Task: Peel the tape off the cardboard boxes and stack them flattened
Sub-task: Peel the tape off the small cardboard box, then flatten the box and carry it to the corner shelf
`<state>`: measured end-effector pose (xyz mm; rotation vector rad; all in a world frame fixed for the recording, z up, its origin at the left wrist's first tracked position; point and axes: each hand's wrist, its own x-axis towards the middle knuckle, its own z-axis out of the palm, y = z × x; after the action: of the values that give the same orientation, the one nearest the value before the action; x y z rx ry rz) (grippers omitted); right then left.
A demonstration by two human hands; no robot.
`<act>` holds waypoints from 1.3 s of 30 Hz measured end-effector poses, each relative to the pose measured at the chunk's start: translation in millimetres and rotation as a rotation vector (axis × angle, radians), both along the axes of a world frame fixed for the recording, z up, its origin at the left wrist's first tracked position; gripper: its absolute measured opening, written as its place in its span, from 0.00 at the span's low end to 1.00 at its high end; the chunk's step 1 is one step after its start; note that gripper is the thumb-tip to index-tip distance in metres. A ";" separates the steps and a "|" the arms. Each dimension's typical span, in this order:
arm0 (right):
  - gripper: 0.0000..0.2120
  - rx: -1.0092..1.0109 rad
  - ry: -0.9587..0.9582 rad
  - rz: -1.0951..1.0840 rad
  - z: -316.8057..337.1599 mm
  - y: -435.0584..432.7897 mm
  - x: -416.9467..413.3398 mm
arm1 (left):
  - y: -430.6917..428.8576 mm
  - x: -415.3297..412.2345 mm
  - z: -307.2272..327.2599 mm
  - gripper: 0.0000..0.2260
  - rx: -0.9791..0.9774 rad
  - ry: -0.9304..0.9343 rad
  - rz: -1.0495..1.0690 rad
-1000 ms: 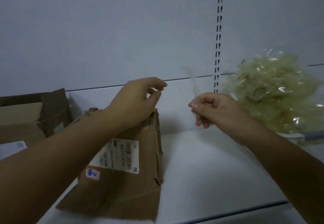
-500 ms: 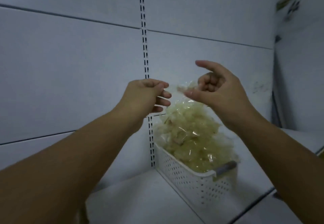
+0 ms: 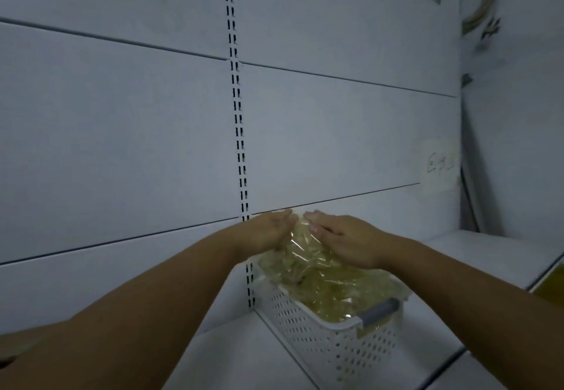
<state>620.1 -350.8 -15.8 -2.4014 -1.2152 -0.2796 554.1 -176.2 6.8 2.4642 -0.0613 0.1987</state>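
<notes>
A pale back panel [image 3: 122,145] fills most of the view behind the basket [image 3: 329,347], and a slotted upright [image 3: 239,133] runs down it to the basket's far end. The white perforated basket stands on a white shelf [image 3: 232,356]. Its far-left end is against the panel and its grey handle [image 3: 378,310] is at the near-right end. The tape [image 3: 335,285] is a crumpled, yellowish clear wad heaped in the basket and rising above its rim. Its long axis follows the basket, from the handle end back toward the upright, and its peak is at the far end. The left hand [image 3: 265,234] lies against the left flank of that peak and the right hand [image 3: 345,240] lies over its top and right side, so the peak sits between the two palms. The left fingers [image 3: 285,217] are straight and held together, pointing up and right. The right fingers [image 3: 317,217] are straight and slightly spread, pointing left across the wad. The two sets of fingertips are just beside each other at the top of the peak and press on the tape without curling round it. Half a second ago both hands were raised above the basket with a strip of tape pinched between them; now they are down on the heap. A second ago a cardboard box stood under the left hand, and the view has since swung right to the basket.
</notes>
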 end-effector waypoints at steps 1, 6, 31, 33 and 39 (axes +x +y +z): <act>0.25 -0.027 0.017 0.012 0.2 0.3 0.4 | 5.3 -4.1 3.2 0.31 -0.127 0.067 -0.022; 0.36 0.032 0.057 0.031 6.2 0.9 -3.4 | 24.5 -18.4 27.7 0.45 -0.379 -0.067 0.072; 0.16 0.066 -0.248 0.469 17.7 153.3 -156.4 | 135.5 -207.5 45.5 0.18 0.291 -0.140 0.563; 0.22 -0.107 -0.175 0.486 10.1 182.7 -157.8 | 144.1 -242.9 28.2 0.14 0.468 -0.199 0.623; 0.18 -0.185 -0.030 0.505 -9.8 220.7 -144.1 | 139.0 -320.3 -27.4 0.20 0.723 -0.198 0.552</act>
<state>476.1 -130.1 -25.6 -2.1407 -1.8734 -0.0467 233.9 -37.2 -20.6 3.1137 0.5600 0.7723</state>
